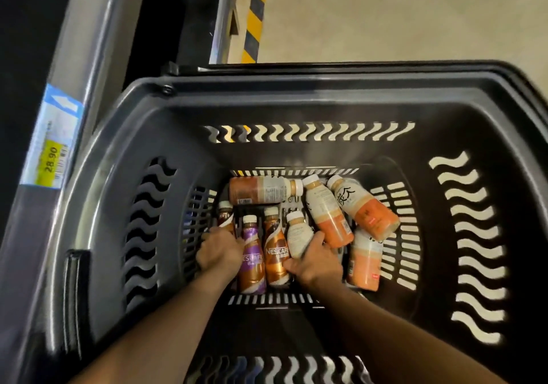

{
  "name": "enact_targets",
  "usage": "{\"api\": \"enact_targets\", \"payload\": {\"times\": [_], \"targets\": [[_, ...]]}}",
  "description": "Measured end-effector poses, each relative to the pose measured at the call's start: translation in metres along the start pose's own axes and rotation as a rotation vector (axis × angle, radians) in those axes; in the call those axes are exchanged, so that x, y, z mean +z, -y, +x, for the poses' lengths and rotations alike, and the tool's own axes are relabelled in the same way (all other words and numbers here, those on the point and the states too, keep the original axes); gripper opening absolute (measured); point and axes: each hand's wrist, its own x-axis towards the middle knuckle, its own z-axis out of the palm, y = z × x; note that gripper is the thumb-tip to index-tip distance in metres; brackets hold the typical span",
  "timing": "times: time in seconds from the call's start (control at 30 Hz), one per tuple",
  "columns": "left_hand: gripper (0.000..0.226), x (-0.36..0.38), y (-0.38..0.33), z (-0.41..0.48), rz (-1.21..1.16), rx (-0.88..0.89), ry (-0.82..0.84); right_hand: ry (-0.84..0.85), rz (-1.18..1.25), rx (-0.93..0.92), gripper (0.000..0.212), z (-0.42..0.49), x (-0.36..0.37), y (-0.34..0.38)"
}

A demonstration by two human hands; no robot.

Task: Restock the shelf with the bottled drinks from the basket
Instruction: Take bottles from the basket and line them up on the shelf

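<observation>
A dark grey plastic basket [311,99] fills the view, with several bottled drinks lying on its bottom. My left hand [219,253] is down at the left end of the pile, closed around a brown coffee bottle [224,214] of which only the cap and neck show. My right hand [317,262] grips the lower part of a small cream-white bottle [298,231]. Between my hands lie a purple Nescafe bottle [252,259] and a brown Nescafe bottle [274,253]. Orange-and-cream bottles [367,208] lie to the right, one brown bottle [261,189] across the back.
The grey metal shelf edge [80,66] runs along the left, with a blue and yellow price tag [52,134] reading 28.90. Beyond the basket lies beige floor [400,13] with a black-and-yellow striped strip [255,13].
</observation>
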Motion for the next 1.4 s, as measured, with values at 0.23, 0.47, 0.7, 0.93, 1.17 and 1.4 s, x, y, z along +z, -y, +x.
{"api": "enact_targets", "payload": {"times": [0.23,0.47,0.7,0.93,1.17,1.4], "targets": [[0.066,-0.053,-0.010,-0.090,-0.237,0.050,0.175,0.164,0.319,0.068,0.096,-0.062,-0.069,0.016],[0.042,-0.201,-0.021,-0.233,-0.627,0.084,0.258,0.075,0.394,-0.075,0.089,-0.219,-0.217,0.041],[0.021,-0.395,-0.010,-0.437,-0.909,0.167,0.267,-0.127,0.422,-0.248,0.047,-0.442,-0.382,0.074],[0.025,-0.526,0.013,-0.595,-1.030,0.344,0.197,-0.257,0.461,-0.416,0.066,-0.624,-0.483,0.099],[0.013,-0.600,0.039,-0.691,-1.158,0.524,0.073,-0.360,0.592,-0.548,0.063,-0.732,-0.513,0.085],[0.028,-0.617,0.078,-0.763,-1.240,0.516,-0.099,-0.319,0.612,-0.710,0.061,-0.793,-0.531,0.077]]}}
